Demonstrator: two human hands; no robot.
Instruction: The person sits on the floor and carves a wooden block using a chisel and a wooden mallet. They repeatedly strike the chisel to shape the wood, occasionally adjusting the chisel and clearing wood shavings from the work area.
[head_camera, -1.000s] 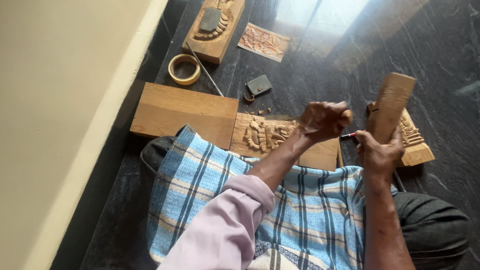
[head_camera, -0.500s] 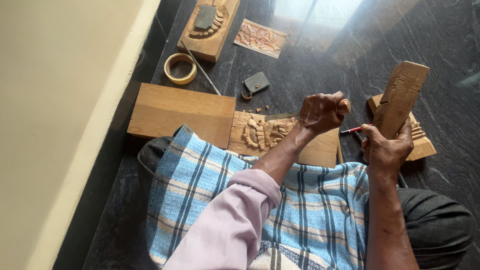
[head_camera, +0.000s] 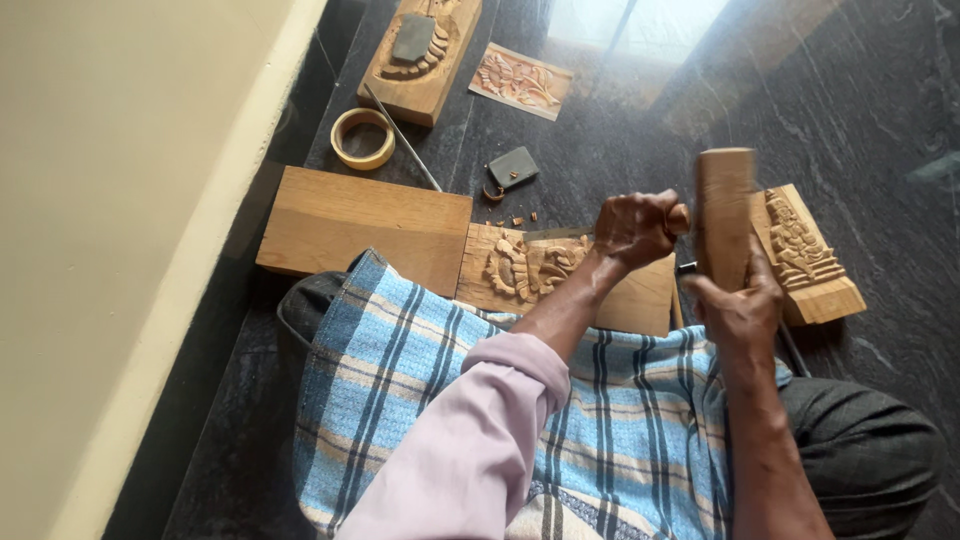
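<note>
Head view: left hand (head_camera: 635, 228) clenched around a chisel handle (head_camera: 679, 218) over the carved wood panel (head_camera: 530, 268) at centre. Right hand (head_camera: 738, 305) grasps a wooden mallet (head_camera: 724, 210) upright, at 3 o'clock of the chisel, touching it.

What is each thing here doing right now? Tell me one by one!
Left hand: closed around a chisel handle over the carving.
Right hand: gripping the wooden mallet.
Wooden mallet: upright, blurred, beside the chisel handle.
Carved panel: flat on the floor, partly carved.
Plain board: flat, uncarved.
Tape roll: lying flat.
Second carving: lying flat to the right.
</note>
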